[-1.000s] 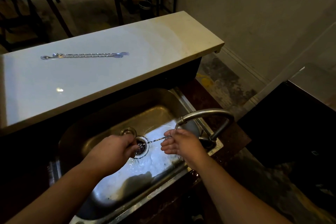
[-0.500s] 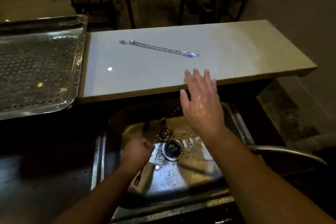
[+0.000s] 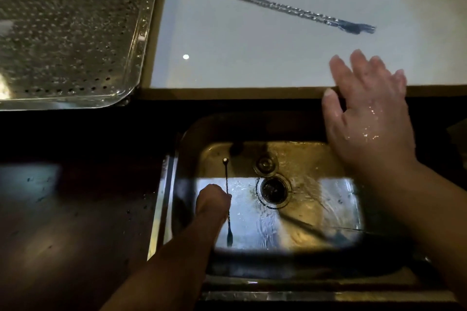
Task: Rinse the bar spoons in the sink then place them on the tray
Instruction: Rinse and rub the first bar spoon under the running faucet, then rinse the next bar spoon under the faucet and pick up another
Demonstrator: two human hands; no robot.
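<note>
L hand (image 3: 213, 201) clamps a spoon (image 3: 227, 179) over sink (image 3: 328, 199); wet R hand (image 3: 366, 113), fingers spread, could fumble spoons (image 3: 295, 10) at 11 o'clock.

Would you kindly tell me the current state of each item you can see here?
Left hand: gripping a bar spoon mid-handle.
Held bar spoon: inside the sink basin, both ends showing.
Counter bar spoons: lying flat on the white counter, untouched.
Right hand: open, wet, over the counter's front edge.
Perforated tray: no spoons on it.
Sink: floor wet, drain unplugged.
</note>
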